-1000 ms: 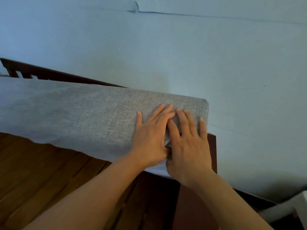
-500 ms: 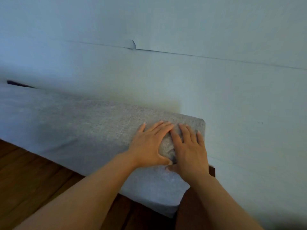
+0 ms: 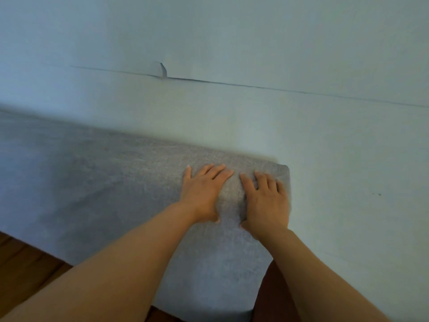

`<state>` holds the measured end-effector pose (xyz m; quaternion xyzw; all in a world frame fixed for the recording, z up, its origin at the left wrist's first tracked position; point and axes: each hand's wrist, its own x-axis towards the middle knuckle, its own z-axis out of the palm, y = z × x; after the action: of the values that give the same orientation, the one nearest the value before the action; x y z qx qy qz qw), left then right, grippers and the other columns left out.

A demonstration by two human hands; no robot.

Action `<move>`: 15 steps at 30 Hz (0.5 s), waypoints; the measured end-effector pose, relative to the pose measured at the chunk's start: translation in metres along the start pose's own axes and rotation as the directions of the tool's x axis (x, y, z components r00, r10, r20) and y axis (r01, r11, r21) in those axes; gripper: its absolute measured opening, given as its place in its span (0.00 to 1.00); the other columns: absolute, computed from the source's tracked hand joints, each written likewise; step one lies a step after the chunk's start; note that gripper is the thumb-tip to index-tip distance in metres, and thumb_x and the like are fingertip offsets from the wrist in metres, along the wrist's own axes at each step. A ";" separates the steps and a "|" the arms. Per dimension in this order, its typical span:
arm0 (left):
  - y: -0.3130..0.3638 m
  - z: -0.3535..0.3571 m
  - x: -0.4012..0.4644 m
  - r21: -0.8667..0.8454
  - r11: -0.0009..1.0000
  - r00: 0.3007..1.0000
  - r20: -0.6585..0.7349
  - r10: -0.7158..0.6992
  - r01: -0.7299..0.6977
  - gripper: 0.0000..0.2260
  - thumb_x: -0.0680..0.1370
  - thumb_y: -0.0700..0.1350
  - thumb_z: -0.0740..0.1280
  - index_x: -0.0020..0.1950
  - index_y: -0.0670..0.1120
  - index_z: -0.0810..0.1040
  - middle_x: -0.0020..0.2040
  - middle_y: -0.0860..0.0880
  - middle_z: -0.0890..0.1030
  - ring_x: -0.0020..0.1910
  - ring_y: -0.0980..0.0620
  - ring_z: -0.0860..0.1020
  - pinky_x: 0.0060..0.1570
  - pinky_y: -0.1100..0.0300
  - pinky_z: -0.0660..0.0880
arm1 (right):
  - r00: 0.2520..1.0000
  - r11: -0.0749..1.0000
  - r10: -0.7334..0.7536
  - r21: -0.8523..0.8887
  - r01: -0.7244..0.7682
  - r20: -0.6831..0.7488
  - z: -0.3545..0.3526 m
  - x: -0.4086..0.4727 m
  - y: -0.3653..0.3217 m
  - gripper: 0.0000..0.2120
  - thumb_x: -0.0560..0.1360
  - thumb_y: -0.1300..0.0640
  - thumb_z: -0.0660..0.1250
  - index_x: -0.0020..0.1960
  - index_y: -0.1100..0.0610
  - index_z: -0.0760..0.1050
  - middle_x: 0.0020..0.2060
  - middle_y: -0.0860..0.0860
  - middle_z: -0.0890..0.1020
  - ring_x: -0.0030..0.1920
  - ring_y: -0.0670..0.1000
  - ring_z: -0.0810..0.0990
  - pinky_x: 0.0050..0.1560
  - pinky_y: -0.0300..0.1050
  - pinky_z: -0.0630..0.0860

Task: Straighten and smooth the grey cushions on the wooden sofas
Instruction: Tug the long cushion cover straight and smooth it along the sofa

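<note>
A long grey cushion (image 3: 97, 182) stands against the pale wall on the wooden sofa, its right end near the frame's middle. My left hand (image 3: 203, 192) lies flat on the cushion's upper right part, fingers straight and together. My right hand (image 3: 267, 201) presses flat beside it, close to the cushion's right edge. A small ridge of fabric rises between the two hands. The dark wooden sofa frame (image 3: 267, 296) shows under the cushion's right corner.
Brown wooden slats of the sofa seat (image 3: 25, 268) show at the lower left. The pale blue wall (image 3: 301, 54) fills the upper frame, with a thin horizontal seam and a small torn flap (image 3: 163, 70).
The cushion has swung up against the wall and hides the sofa's backrest rail. Both hands stayed flat on it and have parted slightly, with fabric bunched between them.
</note>
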<state>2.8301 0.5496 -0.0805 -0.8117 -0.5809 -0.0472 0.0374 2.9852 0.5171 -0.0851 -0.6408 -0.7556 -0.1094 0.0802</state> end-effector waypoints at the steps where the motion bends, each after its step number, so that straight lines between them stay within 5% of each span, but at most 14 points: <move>1: -0.001 0.000 0.010 -0.006 1.000 1.000 0.002 0.012 -0.012 0.52 0.63 0.56 0.78 0.77 0.57 0.47 0.78 0.56 0.48 0.76 0.52 0.47 0.71 0.36 0.44 | 1.000 0.999 0.024 -0.021 -0.024 0.012 0.001 0.007 0.001 0.50 0.65 0.42 0.74 0.75 0.47 0.47 0.75 0.55 0.53 0.74 0.57 0.51 0.75 0.53 0.47; 15: -0.012 0.000 0.019 -0.100 0.980 0.985 -0.027 0.168 -0.170 0.50 0.66 0.53 0.77 0.77 0.52 0.46 0.77 0.51 0.47 0.76 0.47 0.46 0.69 0.35 0.43 | 0.961 0.962 0.265 -0.086 -0.258 0.078 -0.010 0.010 -0.023 0.56 0.57 0.41 0.78 0.76 0.47 0.51 0.74 0.53 0.57 0.74 0.55 0.55 0.74 0.52 0.49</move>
<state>2.8246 0.5713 -0.0780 -0.8585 -0.5064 -0.0811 0.0051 2.9611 0.5202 -0.0746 -0.7419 -0.6624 -0.0974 0.0364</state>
